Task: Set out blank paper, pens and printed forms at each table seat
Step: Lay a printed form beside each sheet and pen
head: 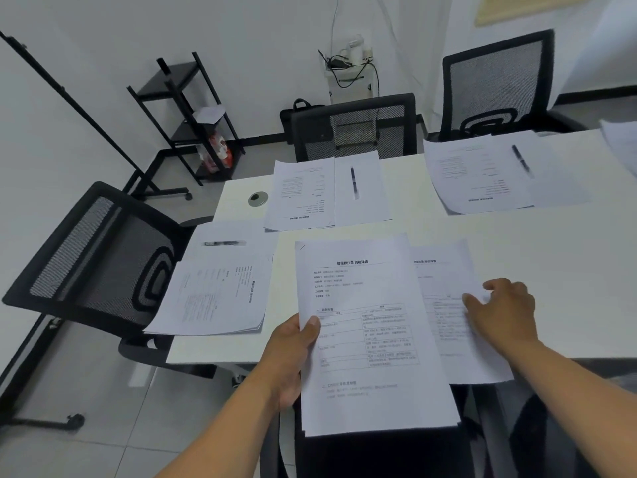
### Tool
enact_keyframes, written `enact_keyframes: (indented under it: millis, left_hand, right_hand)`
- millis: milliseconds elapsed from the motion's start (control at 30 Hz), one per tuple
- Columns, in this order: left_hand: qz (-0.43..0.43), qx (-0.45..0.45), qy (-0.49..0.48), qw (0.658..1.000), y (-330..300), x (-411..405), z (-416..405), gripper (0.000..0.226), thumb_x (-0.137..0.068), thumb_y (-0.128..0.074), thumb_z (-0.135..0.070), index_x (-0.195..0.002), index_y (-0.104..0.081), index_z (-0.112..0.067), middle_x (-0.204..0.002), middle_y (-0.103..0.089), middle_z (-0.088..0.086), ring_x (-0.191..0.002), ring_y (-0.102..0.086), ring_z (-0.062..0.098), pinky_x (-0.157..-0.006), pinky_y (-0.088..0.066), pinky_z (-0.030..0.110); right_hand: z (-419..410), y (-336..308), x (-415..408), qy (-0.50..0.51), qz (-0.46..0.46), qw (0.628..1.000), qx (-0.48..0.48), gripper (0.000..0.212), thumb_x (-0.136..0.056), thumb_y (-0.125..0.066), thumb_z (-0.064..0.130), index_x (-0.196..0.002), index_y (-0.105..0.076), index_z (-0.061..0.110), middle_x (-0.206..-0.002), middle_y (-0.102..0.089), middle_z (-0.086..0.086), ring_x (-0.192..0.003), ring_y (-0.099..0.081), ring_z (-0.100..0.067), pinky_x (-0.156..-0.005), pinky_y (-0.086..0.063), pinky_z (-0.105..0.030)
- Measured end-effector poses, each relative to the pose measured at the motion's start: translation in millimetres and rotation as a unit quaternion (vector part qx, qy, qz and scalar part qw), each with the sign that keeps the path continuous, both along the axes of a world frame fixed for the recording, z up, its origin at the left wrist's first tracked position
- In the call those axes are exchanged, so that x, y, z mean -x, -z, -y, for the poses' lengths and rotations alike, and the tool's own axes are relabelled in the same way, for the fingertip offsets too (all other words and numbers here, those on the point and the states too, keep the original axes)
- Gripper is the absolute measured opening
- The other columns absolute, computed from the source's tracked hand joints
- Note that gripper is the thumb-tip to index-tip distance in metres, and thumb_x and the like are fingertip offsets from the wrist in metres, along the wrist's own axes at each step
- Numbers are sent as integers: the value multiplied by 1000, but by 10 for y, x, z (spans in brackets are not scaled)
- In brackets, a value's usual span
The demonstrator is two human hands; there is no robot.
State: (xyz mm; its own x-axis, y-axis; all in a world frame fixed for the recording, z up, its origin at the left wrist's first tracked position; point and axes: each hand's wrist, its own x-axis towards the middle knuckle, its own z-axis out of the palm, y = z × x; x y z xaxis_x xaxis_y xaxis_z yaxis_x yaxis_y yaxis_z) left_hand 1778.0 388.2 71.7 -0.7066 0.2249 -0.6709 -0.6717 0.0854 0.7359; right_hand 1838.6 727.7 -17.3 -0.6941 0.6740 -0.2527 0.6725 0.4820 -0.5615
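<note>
Bare table (568, 288) right of right hand (505, 313): open passage. Left side blocked by form stack (213, 298), chair (93, 257).

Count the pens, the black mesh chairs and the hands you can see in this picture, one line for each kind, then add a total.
Pens: 3 (left seat, far middle seat, far right seat)
Black mesh chairs: 3 (left, middle, right)
Hands: 2 (left hand, right hand)
Total: 8
</note>
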Motion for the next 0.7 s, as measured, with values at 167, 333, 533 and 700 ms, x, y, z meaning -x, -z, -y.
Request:
enact_keyframes:
  millis: [167, 333, 533, 700]
  left_hand:
    - [-20, -9, 32, 999, -215, -32, -65, 30, -118, -49, -29, -136, -71, -22, -125, -82, 5, -112, -80, 27, -98, -62, 51]
    - [-53, -18, 69, 996, -557, -91, -176, 29, -118, -48, -29, -133, -73, -24, -122, -83, 4, -110, -81, 26, -96, -63, 48]
    - [-99, -29, 121, 987, -977, -244, -330, 29, -117, -52, -29, -133, -74, -21, -123, -83, 4, -114, -80, 28, -108, -59, 55]
    - [-133, -34, 166, 976, -1271, -436, -494, 28, -117, -53, -30, -131, -75, -21, -122, -83, 1, -113, -80, 27, -107, -59, 52]
  right_hand:
    - [315, -590, -113, -25, -80, 970, 227, 55, -111, -49, 50, -95, -73, 3, -86, -76, -12, -80, -69, -30, -79, -53, -46]
    - [497, -1121, -389, -70, -109, 920, 371, 69, -109, -49, 60, -96, -70, -4, -86, -76, -12, -73, -66, -31, -70, -47, -38]
    - [502, -1607, -765, -49, -151, 945, 286, 48, -92, -75, 36, -100, -65, -10, -99, -77, -22, -76, -71, -34, -71, -49, -39]
    - [502, -2003, -1178, 5, -182, 955, 235, 36, -95, -75, 34, -98, -72, -2, -100, -80, -15, -94, -78, -39, -79, -61, -45]
